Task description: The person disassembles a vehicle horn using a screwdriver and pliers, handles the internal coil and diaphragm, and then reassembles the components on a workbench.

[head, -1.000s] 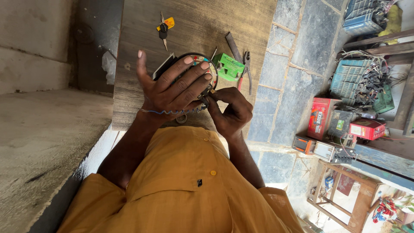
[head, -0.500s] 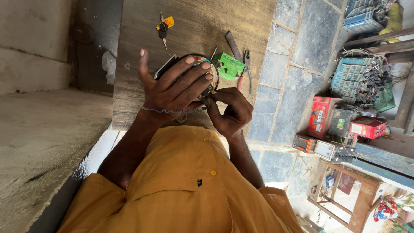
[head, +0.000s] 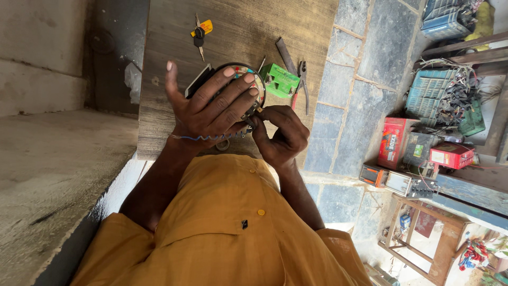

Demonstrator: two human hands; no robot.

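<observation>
Mid-frame, the left hand (head: pixel 211 108) spreads over a round black part (head: pixel 241 71) — grip holding it; the right hand (head: pixel 283 135) pinches its lower edge above the counter (head: pixel 238 32).

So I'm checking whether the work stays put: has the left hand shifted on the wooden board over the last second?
No. The left hand is spread over the round part at the same spot, level with the green block beside it, as before.

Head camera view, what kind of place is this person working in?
Probably a small roadside electrical or battery repair shop: pliers and a small green battery lie on the wooden bench, and old batteries with tangled wires pile on the stone floor.
</observation>
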